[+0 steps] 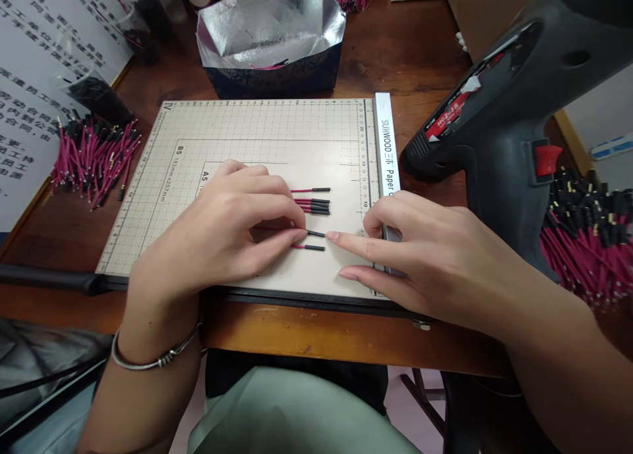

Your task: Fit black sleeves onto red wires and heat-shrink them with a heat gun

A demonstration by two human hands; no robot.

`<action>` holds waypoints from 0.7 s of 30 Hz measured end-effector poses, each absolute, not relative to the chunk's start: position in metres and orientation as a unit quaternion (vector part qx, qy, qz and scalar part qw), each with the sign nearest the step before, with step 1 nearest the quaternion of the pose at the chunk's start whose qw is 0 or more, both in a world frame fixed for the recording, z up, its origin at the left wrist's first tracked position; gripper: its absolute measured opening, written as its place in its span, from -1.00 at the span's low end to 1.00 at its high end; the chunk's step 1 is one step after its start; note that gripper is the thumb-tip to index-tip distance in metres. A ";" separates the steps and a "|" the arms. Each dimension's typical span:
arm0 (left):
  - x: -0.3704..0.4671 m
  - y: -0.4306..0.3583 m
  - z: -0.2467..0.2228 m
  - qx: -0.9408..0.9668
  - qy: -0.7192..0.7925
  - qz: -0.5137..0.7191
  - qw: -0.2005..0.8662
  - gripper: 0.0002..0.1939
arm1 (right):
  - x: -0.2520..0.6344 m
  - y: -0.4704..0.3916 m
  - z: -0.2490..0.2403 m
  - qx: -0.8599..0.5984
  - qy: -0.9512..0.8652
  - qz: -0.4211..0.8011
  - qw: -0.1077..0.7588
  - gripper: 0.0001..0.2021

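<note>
My left hand (237, 223) pinches a thin wire with a black sleeve (315, 233) between thumb and index finger, low over the paper cutter's board (237, 127). With its index fingertip, my right hand (410, 249) meets the sleeve's free end; its thumb is held apart and the other fingers are curled. Several red wires with black sleeves (316, 206) lie side by side just beyond the pinched one. Nearer me lies another sleeved wire (314, 248). My left fingers hide the far ends of these wires.
A heat gun (494, 104) stands at the right, beside a heap of red and black wires (593, 236). Another wire pile (93, 157) lies at the left. Behind the board sits a foil-lined box (271, 38). The cutter's black handle (54, 279) sticks out at the left front.
</note>
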State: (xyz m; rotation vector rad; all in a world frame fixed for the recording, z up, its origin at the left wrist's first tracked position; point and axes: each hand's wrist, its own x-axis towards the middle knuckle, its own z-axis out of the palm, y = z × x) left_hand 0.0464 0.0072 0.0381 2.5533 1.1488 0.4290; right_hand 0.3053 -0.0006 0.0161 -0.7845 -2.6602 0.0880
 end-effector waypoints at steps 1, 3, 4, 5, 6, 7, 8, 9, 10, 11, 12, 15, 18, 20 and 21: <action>0.046 0.007 0.038 0.891 0.401 0.149 0.153 -0.80 | 0.305 -0.001 0.016 -0.277 -0.943 0.030 0.183 -0.69; 0.046 0.007 0.038 0.891 0.400 0.152 0.151 -0.80 | 0.305 -0.001 0.015 -0.276 -0.943 0.029 0.181 -0.69; 0.046 0.007 0.038 0.892 0.399 0.153 0.150 -0.80 | 0.305 -0.001 0.015 -0.277 -0.944 0.030 0.180 -0.69; 0.046 0.007 0.037 0.892 0.398 0.154 0.150 -0.81 | 0.305 -0.001 0.015 -0.276 -0.944 0.032 0.179 -0.69; 0.045 0.007 0.037 0.892 0.397 0.154 0.150 -0.81 | 0.305 -0.001 0.016 -0.277 -0.943 0.033 0.180 -0.69; 0.045 0.007 0.037 0.892 0.396 0.155 0.151 -0.81 | 0.305 -0.001 0.016 -0.276 -0.943 0.033 0.183 -0.69; 0.046 0.007 0.037 0.893 0.396 0.154 0.151 -0.81 | 0.304 -0.001 0.016 -0.276 -0.943 0.034 0.185 -0.68; 0.046 0.007 0.037 0.893 0.395 0.153 0.152 -0.81 | 0.304 0.000 0.017 -0.273 -0.943 0.034 0.186 -0.68; 0.046 0.007 0.037 0.893 0.394 0.153 0.152 -0.81 | 0.304 0.000 0.017 -0.271 -0.944 0.033 0.185 -0.68; 0.046 0.006 0.037 0.894 0.393 0.153 0.153 -0.81 | 0.304 0.000 0.017 -0.269 -0.945 0.033 0.185 -0.68; 0.046 0.006 0.038 0.894 0.392 0.153 0.153 -0.81 | 0.304 0.000 0.017 -0.269 -0.945 0.033 0.185 -0.68; 0.046 0.006 0.038 0.895 0.390 0.154 0.155 -0.81 | 0.305 0.000 0.015 -0.273 -0.942 0.030 0.193 -0.69; 0.046 0.007 0.038 0.895 0.389 0.154 0.155 -0.81 | 0.305 -0.001 0.013 -0.273 -0.942 0.029 0.195 -0.69; 0.046 0.007 0.038 0.895 0.389 0.154 0.155 -0.81 | 0.305 -0.001 0.013 -0.271 -0.942 0.026 0.197 -0.68; 0.046 0.007 0.037 0.895 0.389 0.154 0.155 -0.81 | 0.305 0.000 0.014 -0.269 -0.943 0.025 0.196 -0.68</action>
